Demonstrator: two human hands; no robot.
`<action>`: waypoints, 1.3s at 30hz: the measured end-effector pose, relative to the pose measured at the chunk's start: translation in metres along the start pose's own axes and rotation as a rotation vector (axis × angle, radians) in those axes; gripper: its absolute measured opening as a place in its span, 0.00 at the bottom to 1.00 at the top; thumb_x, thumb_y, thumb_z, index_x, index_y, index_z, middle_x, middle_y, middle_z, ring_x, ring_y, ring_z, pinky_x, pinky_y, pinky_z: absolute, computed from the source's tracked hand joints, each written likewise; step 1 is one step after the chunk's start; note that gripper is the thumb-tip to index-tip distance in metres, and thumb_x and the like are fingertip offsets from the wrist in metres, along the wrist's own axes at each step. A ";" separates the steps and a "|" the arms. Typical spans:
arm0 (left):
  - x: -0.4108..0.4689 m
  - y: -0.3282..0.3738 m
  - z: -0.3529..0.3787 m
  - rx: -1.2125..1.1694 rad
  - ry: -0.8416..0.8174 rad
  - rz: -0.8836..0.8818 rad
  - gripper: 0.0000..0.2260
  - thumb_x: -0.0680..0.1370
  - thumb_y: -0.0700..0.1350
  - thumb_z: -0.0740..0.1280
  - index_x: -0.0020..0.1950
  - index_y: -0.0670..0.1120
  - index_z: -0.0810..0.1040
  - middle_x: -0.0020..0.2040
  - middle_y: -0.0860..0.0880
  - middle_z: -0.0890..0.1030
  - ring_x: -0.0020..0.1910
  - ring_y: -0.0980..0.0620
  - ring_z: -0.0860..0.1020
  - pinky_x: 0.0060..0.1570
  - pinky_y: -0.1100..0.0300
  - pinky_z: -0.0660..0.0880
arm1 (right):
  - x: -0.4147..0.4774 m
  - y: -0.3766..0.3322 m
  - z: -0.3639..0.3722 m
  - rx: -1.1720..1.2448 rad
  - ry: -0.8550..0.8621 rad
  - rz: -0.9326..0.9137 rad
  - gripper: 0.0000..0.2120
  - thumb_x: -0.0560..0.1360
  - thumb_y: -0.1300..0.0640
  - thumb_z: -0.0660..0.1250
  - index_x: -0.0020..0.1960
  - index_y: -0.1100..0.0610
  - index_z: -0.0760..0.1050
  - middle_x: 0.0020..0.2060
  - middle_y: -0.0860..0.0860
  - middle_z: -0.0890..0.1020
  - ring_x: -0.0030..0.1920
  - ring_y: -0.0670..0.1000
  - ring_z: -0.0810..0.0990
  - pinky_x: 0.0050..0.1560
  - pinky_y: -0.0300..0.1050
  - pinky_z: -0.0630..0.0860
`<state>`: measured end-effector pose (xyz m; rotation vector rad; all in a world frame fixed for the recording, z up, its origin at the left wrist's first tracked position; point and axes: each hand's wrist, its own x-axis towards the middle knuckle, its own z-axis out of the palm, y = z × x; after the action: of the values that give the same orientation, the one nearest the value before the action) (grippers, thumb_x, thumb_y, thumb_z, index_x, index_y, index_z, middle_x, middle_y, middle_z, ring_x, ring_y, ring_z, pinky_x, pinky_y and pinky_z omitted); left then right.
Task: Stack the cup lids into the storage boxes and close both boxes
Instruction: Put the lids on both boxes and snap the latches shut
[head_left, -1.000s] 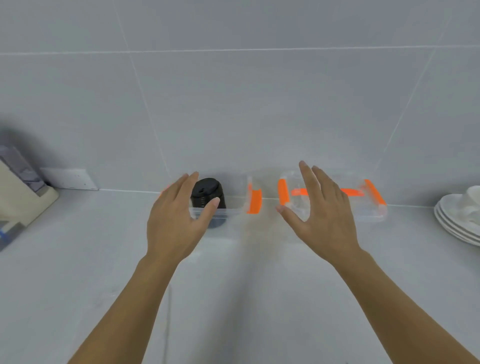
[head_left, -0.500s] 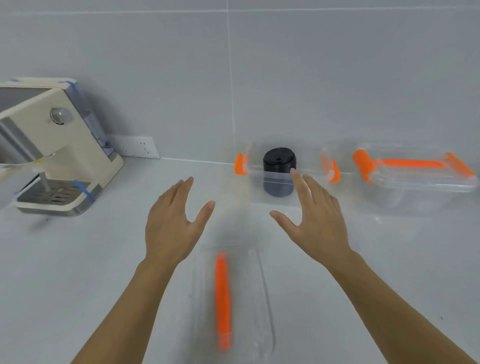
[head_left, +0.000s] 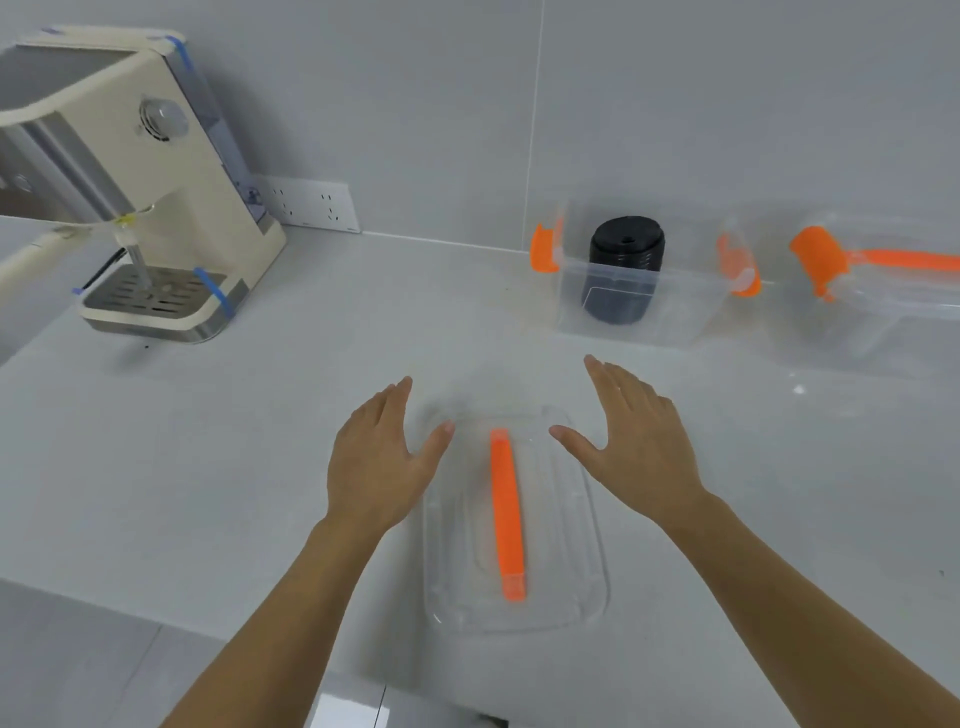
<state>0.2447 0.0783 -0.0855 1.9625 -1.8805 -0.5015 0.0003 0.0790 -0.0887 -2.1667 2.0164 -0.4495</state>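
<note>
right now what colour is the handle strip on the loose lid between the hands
Orange, on the clear loose lid; the handle strip shows best in the head view.

No text, label or number can be read anywhere.

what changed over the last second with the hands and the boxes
The left hand and right hand drew back from the wall and now hover open on either side of the far end of the loose box lid. Nothing was gripped or let go. The black cup lids stayed in the open box; the other box kept its lid on.
</note>
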 end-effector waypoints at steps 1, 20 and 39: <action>-0.004 0.001 0.005 0.022 -0.030 -0.028 0.32 0.77 0.62 0.57 0.75 0.46 0.59 0.74 0.48 0.65 0.73 0.49 0.62 0.70 0.54 0.59 | -0.002 0.001 0.004 0.010 -0.038 -0.028 0.37 0.73 0.35 0.56 0.76 0.50 0.49 0.75 0.52 0.61 0.74 0.51 0.59 0.70 0.47 0.55; 0.014 0.042 0.073 0.265 -0.265 0.059 0.31 0.78 0.54 0.59 0.74 0.39 0.54 0.74 0.40 0.61 0.71 0.42 0.63 0.68 0.51 0.61 | -0.027 0.028 0.047 -0.165 -0.300 -0.042 0.37 0.73 0.31 0.48 0.76 0.49 0.51 0.77 0.51 0.54 0.76 0.52 0.50 0.70 0.52 0.51; 0.012 0.058 0.053 -0.718 -0.074 -0.743 0.33 0.75 0.50 0.65 0.76 0.47 0.54 0.77 0.48 0.54 0.74 0.45 0.58 0.69 0.43 0.61 | 0.021 0.063 0.031 -0.027 -0.143 0.283 0.33 0.76 0.40 0.56 0.74 0.58 0.55 0.74 0.57 0.62 0.73 0.57 0.58 0.69 0.55 0.55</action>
<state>0.1686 0.0633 -0.1019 2.0346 -0.7328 -1.2524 -0.0488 0.0496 -0.1350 -1.8277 2.2100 -0.2242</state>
